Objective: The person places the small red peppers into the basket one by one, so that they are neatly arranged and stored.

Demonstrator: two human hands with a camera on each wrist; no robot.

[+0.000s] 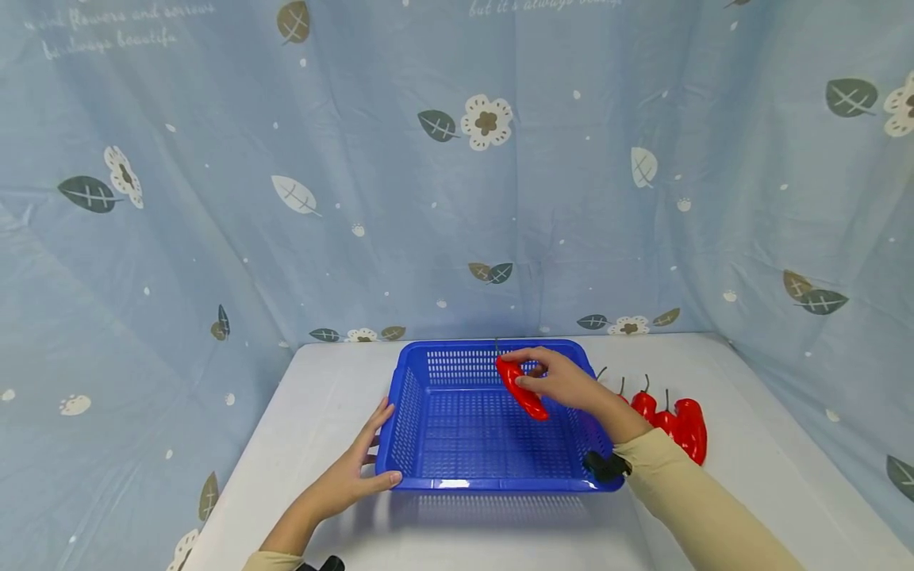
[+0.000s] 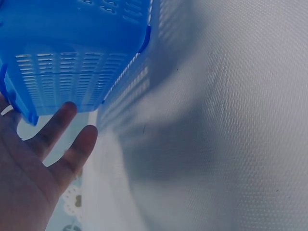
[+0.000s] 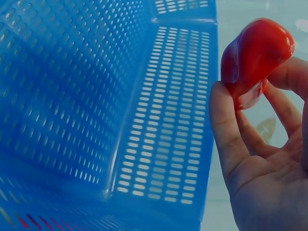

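Observation:
My right hand pinches a glossy red chili pepper between thumb and fingers, with its thin stem pointing up. The pepper hangs over the right part of a blue plastic basket. In the right wrist view the fingertips close round the pepper, beside the perforated basket wall. My left hand rests at the basket's left side, fingers spread and thumb at the front corner of the rim. Its straight fingers show beside the basket's outer wall in the left wrist view.
Several more red peppers lie on the white table to the right of the basket, partly hidden by my right forearm. A blue curtain with leaves and flowers hangs behind the table and along its sides.

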